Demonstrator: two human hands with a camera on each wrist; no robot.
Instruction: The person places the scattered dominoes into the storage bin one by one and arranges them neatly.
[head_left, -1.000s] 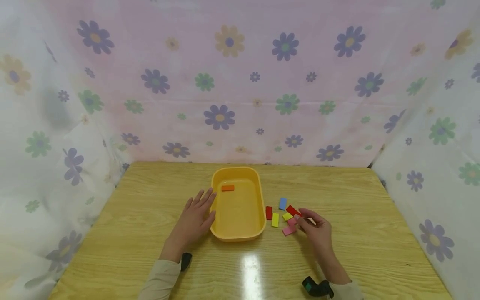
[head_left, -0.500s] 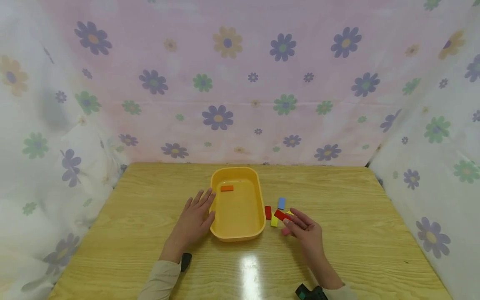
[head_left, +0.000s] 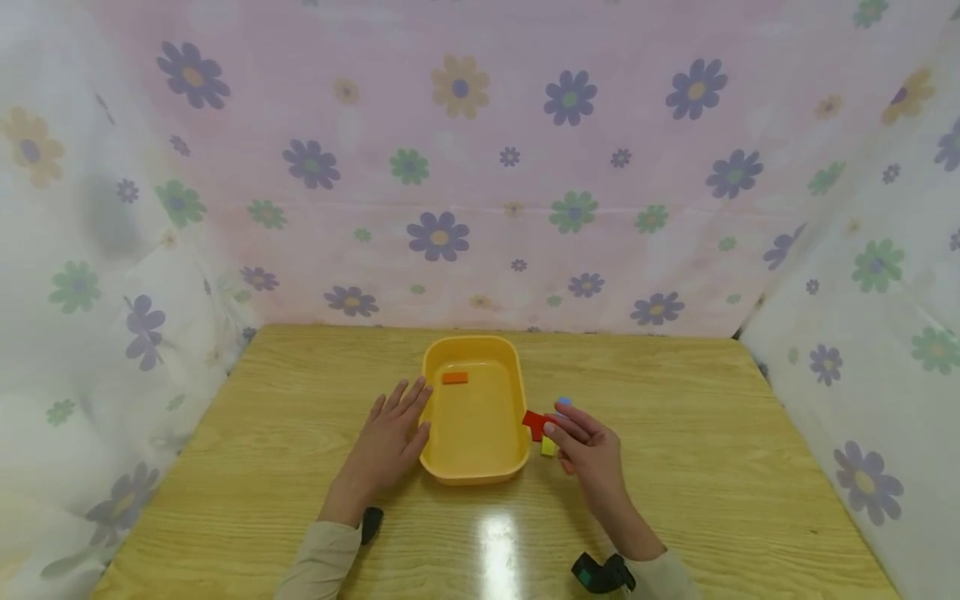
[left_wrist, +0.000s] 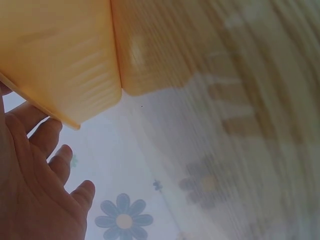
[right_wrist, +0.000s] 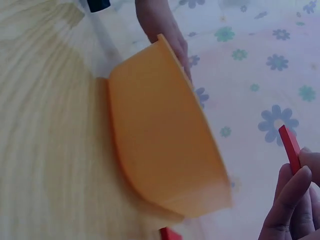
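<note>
My right hand (head_left: 592,462) pinches a small flat red block (right_wrist: 290,147) between thumb and fingers, close by the right rim of a yellow plastic tub (head_left: 480,479). Inside the tub, near its far left corner, lies an orange block (head_left: 454,378). My left hand (head_left: 386,437) rests on the tub's left rim with its fingers extended; the left wrist view shows the fingers (left_wrist: 47,137) against the rim from below. Under and around the right hand lie another red block (head_left: 537,434), a yellow block (head_left: 548,447), a blue block (head_left: 564,402) and a partly hidden pink one (head_left: 567,467).
The tub stands on a light wooden table (head_left: 315,358). Flowered curtains (head_left: 480,183) enclose the table at the back and both sides. A black device (head_left: 600,573) is worn at the right wrist, and another (head_left: 371,524) at the left.
My right hand has moved left with the red block, from above the scattered blocks to the tub's right rim. It now covers more of the blocks. My left hand has stayed on the rim.
</note>
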